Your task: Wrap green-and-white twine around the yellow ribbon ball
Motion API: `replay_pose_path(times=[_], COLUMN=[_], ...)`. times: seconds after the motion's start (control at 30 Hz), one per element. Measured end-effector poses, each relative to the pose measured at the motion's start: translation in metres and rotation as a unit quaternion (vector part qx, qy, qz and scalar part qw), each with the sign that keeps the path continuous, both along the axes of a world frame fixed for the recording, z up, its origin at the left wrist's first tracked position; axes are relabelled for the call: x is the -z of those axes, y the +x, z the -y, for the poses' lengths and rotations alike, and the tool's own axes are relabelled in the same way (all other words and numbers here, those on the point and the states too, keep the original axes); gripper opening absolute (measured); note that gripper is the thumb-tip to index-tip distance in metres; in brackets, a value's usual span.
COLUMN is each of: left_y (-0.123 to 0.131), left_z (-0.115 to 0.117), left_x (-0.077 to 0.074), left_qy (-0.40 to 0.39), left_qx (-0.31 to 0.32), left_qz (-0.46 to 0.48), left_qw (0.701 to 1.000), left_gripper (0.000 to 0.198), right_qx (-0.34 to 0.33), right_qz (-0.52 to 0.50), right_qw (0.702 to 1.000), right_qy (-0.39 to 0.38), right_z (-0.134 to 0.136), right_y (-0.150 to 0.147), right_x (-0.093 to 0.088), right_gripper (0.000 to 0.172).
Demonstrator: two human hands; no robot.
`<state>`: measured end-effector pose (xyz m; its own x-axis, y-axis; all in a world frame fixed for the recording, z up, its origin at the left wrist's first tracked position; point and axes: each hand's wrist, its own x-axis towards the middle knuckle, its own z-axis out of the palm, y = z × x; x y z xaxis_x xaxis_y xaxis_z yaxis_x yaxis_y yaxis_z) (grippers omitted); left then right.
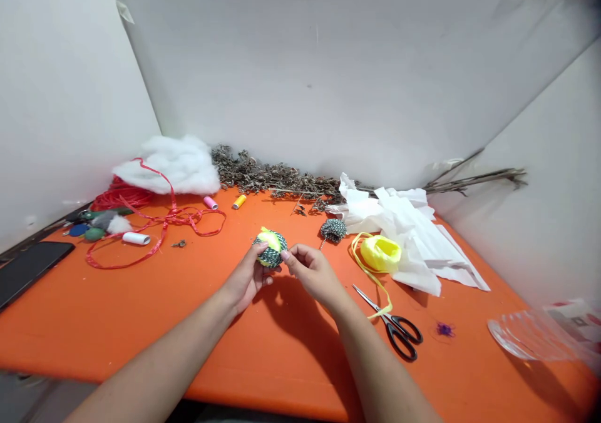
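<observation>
Above the middle of the orange table (178,323), my left hand (248,279) is closed round a small yellow ball (272,243) wound with dark green and white cord. My right hand (312,273) meets the ball's right side, its thumb and forefinger pinched at the cord there; the exact bit of cord between them is too small to make out. Just beyond my right hand lies a bundle of the same dark speckled cord (333,229), with a short end trailing toward me. To its right sits a roll of yellow plastic ribbon (381,254), its loose strand reaching the scissors (394,329).
Crumpled white paper (399,223) lies at the right, before dried branches (282,179) along the wall. White stuffing (173,163), red ribbon (165,223), thread spools (136,238) and a black phone (28,270) are at the left. A clear plastic cup (530,335) stands near the right edge.
</observation>
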<state>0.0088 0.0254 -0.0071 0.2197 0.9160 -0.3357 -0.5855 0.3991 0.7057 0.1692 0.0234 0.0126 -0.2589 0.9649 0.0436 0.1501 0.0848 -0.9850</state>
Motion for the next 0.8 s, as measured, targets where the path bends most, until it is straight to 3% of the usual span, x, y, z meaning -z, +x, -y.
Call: replay_pose_path(times=[0.2, 0.5, 0.8], left_y=[-0.0006, 0.0003, -0.0002], left_z=[-0.0004, -0.0017, -0.0019], left_x=[-0.0009, 0.0078, 0.0049], left_qy=[0.009, 0.061, 0.050], left_qx=[0.011, -0.024, -0.011], left_qz=[-0.001, -0.053, -0.039], left_qw=[1.000, 0.996, 0.998], left_gripper=[0.029, 0.048, 0.037], right_qx=[0.016, 0.046, 0.042], right_qz=[0.019, 0.038, 0.035], right_qw=[1.000, 0.998, 0.998], right_qy=[0.012, 0.032, 0.039], right_z=[-0.0007, -0.0011, 0.0026], right_y=[0.0004, -0.0007, -0.0028], right_x=[0.0025, 0.0070, 0.0053], right_gripper=[0.050, 0.048, 0.046])
